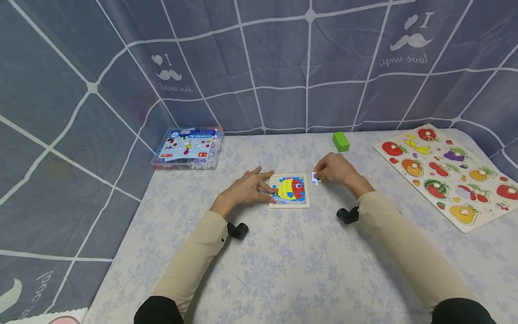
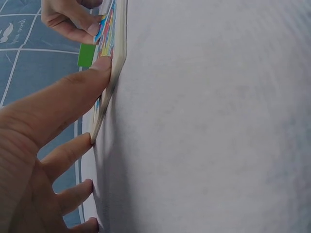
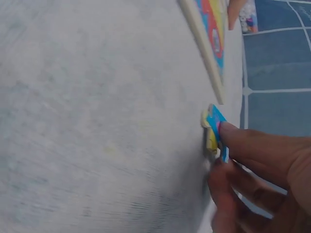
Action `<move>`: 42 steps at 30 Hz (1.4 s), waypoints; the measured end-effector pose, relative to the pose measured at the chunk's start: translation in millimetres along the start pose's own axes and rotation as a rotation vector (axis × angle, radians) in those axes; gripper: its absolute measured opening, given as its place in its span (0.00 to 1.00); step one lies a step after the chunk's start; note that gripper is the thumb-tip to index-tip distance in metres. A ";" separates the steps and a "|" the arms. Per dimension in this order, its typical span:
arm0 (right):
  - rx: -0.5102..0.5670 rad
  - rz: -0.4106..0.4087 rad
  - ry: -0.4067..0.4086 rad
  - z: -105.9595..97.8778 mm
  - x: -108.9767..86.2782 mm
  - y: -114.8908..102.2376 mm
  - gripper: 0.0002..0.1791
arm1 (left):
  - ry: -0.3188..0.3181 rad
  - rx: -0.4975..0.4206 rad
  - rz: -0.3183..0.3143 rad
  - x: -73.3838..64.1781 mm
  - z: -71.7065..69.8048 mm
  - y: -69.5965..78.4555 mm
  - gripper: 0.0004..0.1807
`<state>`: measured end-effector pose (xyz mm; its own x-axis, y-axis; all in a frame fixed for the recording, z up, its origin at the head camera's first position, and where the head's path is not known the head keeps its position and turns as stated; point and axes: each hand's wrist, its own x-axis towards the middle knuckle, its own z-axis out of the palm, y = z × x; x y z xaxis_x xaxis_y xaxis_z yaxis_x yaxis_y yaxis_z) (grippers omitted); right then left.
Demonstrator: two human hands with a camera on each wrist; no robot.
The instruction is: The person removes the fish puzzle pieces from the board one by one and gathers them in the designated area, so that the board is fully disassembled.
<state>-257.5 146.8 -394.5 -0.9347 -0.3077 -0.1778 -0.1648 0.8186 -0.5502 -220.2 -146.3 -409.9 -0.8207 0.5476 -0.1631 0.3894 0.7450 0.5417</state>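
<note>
A small wooden fish jigsaw puzzle (image 1: 289, 191) lies flat on the table, its yellow and red fish set on blue within a pale wood frame. My left hand (image 1: 249, 188) touches its left side with spread fingers; the thumb (image 2: 103, 64) rests on the picture face. Just right of the frame, my right hand (image 1: 337, 170) pinches a blue puzzle piece (image 3: 216, 115) between thumb and fingers, apart from the frame. A pale yellow bit (image 3: 211, 141) shows right beside the blue piece, close to the tabletop. The right fingertips partly hide the piece.
Behind the right hand is a green block (image 1: 341, 141). A large fruit puzzle board (image 1: 449, 175) lies to the right. At the back left sits a clear plastic box (image 1: 188, 148) with a printed label. A patterned blue-grey curtain (image 1: 279, 67) hangs behind the table.
</note>
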 end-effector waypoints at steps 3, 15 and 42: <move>-0.047 0.051 0.033 0.9 -1.8 -1.1 0.06 | 0.004 0.001 0.004 -0.1 0.2 -0.2 0.19; -0.073 0.058 0.013 -0.6 -6.3 -5.4 0.04 | 0.010 0.029 -0.008 0.6 2.2 0.6 0.20; -0.058 -0.346 -0.131 40.7 10.2 -48.0 0.18 | -0.004 0.039 -0.010 1.7 1.4 -0.2 0.19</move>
<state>-246.3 84.7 -403.1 -0.7728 -0.6276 -0.0946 -0.4849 0.6800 -0.5499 -221.0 -145.0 -411.4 -0.8231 0.5415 -0.1713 0.3973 0.7645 0.5076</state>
